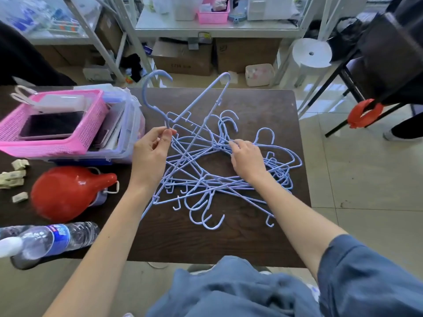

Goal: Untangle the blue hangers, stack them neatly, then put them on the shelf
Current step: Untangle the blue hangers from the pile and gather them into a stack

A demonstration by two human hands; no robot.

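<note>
A tangled heap of several light-blue wire hangers (212, 177) lies in the middle of a dark wooden table (263, 243). One hanger (203, 97) is lifted out of the heap and tilts upward, its hook curling at the upper left. My left hand (152, 154) pinches this hanger at the neck just below the hook. My right hand (248, 160) rests palm down on the right part of the heap, fingers spread over the wires near a cluster of hooks. A white metal shelf (217, 30) stands behind the table.
On the table's left stand a pink basket (34, 143) on a clear box, a red bulb-shaped container (66, 193), a water bottle (50, 240) and small clips. Cardboard boxes sit under the shelf. A white stool (309, 56) and a black chair are at right.
</note>
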